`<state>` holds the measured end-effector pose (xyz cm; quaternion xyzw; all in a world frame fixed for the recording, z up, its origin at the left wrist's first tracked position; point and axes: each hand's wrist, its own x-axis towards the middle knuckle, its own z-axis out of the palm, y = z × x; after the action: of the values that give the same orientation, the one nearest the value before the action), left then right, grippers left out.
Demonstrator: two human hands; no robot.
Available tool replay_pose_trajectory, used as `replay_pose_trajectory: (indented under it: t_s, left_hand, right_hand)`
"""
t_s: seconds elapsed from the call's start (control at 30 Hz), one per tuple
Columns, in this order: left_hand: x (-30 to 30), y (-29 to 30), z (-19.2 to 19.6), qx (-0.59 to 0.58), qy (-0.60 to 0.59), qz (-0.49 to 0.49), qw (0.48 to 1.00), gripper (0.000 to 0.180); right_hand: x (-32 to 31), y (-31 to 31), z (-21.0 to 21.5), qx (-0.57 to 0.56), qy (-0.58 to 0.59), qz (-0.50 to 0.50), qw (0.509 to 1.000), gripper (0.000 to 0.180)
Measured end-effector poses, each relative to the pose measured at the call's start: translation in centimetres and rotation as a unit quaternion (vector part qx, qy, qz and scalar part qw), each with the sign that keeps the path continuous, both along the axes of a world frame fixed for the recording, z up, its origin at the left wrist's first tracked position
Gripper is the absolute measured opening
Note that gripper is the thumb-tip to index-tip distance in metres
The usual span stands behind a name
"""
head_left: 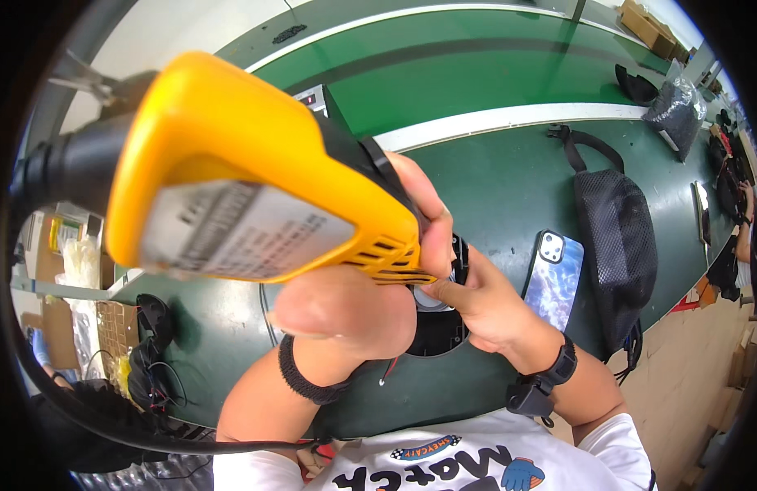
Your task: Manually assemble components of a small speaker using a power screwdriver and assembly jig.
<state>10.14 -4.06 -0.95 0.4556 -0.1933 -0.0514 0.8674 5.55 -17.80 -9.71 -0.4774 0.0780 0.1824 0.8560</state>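
A yellow corded power tool (255, 164) with a grey label and vent slots looms large, close to the camera. My left hand (354, 307) is wrapped around its body, a dark wristband behind it. Lower down, my right hand (493, 303) grips the edge of a black plastic housing (436, 337) that has a round silvery part in it. The tool's working end and much of the housing are hidden behind the tool and my fingers. A short red and black wire pokes out beside the housing.
A phone (552, 278) in a blue marbled case and a black mesh bag (614, 245) lie right on the green table (485, 196). Black curved parts (153, 327) sit left. A thick black cable (149, 442) loops down the left side. A filled clear bag (677, 114) stands far right.
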Motion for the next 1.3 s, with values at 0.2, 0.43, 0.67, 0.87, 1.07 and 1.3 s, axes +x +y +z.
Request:
replay_pose_trajectory:
  t_s: [0.2, 0.43, 0.67, 0.87, 1.07, 1.3]
  left_hand:
    - [0.6, -0.6, 0.1, 0.061, -0.072, -0.031, 0.995, 0.104]
    - [0.8, -0.1, 2.9, 0.172, -0.088, -0.039, 0.98, 0.105]
    - [-0.7, 11.4, 9.2, 0.035, -0.199, 0.164, 0.966, 0.118]
    - [-1.0, 36.0, 4.8, 0.649, -0.049, 0.37, 0.663, 0.073]
    - [-0.4, 50.2, -8.0, 0.712, 0.014, 0.289, 0.64, 0.066]
    - [4.2, 40.2, -11.0, 0.45, -0.096, 0.238, 0.855, 0.036]
  right_hand:
    - [-0.5, 0.2, 2.4, -0.069, 0.04, -0.004, 0.997, 0.045]
    - [0.3, 0.3, 0.4, -0.04, -0.051, 0.003, 0.998, 0.05]
    - [6.8, -5.5, 4.2, -0.155, -0.015, 0.051, 0.987, 0.044]
    - [21.7, -9.6, 1.3, -0.032, 0.075, -0.084, 0.993, 0.035]
    - [28.3, -8.9, -2.9, -0.027, -0.012, -0.169, 0.985, 0.034]
    - [24.2, -13.2, -0.5, -0.678, -0.07, -0.355, 0.64, 0.046]
